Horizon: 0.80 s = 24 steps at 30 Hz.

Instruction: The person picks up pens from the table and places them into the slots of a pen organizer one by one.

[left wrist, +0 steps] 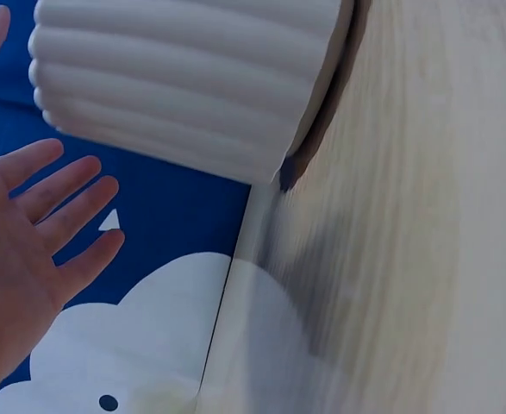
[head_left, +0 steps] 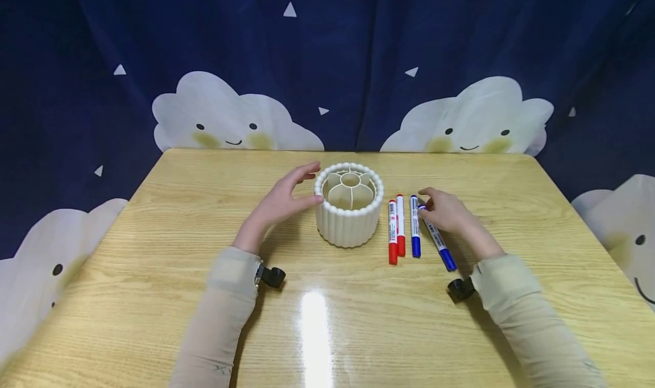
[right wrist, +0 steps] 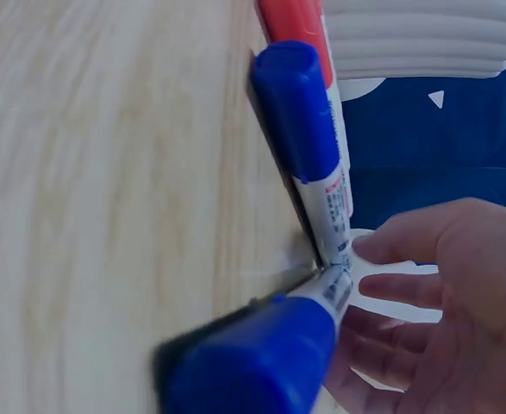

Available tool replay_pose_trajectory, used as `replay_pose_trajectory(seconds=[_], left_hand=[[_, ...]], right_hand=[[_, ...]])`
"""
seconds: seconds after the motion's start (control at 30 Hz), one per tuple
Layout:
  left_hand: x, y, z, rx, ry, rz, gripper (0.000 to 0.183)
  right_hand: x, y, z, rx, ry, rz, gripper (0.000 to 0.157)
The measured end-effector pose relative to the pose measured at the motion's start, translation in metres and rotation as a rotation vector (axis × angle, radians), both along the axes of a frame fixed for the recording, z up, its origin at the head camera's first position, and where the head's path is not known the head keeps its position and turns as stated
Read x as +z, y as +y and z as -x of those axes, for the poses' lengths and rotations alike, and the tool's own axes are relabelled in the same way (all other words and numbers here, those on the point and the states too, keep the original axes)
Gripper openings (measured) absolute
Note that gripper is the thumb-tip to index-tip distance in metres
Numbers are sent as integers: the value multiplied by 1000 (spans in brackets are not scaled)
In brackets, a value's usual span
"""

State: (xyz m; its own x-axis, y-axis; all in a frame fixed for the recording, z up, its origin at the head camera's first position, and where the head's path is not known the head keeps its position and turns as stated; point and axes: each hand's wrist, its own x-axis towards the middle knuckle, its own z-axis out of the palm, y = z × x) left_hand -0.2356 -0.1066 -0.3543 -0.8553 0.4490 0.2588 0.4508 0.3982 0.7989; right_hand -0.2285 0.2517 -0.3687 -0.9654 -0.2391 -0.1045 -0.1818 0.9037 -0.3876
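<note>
A cream ribbed round pen holder [head_left: 348, 228] with inner compartments stands upright on the table. My left hand [head_left: 280, 201] is at its left side, fingers spread, the thumb at the rim; in the left wrist view the palm [left wrist: 15, 259] shows with nothing in it. To the holder's right lie two red markers [head_left: 393, 231] and a blue marker [head_left: 415, 226]. A second blue marker [head_left: 439, 242] lies slanted beside them. Over its far end is my right hand [head_left: 447, 210], fingers bent and thumb apart from them; whether they touch the marker cannot be told.
The wooden table [head_left: 153, 297] runs back to a dark blue curtain [head_left: 338, 46] printed with clouds and triangles. A bright light reflection [head_left: 314, 337] lies on the tabletop in front of the holder. Each wrist wears a small black camera [head_left: 273, 277].
</note>
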Motion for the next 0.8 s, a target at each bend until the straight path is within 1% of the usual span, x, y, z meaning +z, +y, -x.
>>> replay_pose_trajectory(seconds=[0.13,0.33,0.37,0.43,0.57,0.6,0.8], left_hand=[[-2,6,2,-14,1,-3,75],[-1,13,-1,-17,-28,51,85],[4,14,-5,-17,-40,58,85],[3,15,-6,-21,-50,58,88],[2,16,-5,-24,-72,48,91],[-3,15,-1,-27,-67,43,91],[-3,15,0,-35,-59,27,92]], right_hand=[[-3,-1,2,-10,13,-25,48],[-5,-1,5,-11,5,-40,41],[-5,-2,6,-13,2,-42,39],[-4,-2,6,-19,-6,-39,38],[0,-3,4,-33,-24,-37,36],[2,-3,3,-36,-27,-32,36],[15,-7,2,-53,-28,9,35]])
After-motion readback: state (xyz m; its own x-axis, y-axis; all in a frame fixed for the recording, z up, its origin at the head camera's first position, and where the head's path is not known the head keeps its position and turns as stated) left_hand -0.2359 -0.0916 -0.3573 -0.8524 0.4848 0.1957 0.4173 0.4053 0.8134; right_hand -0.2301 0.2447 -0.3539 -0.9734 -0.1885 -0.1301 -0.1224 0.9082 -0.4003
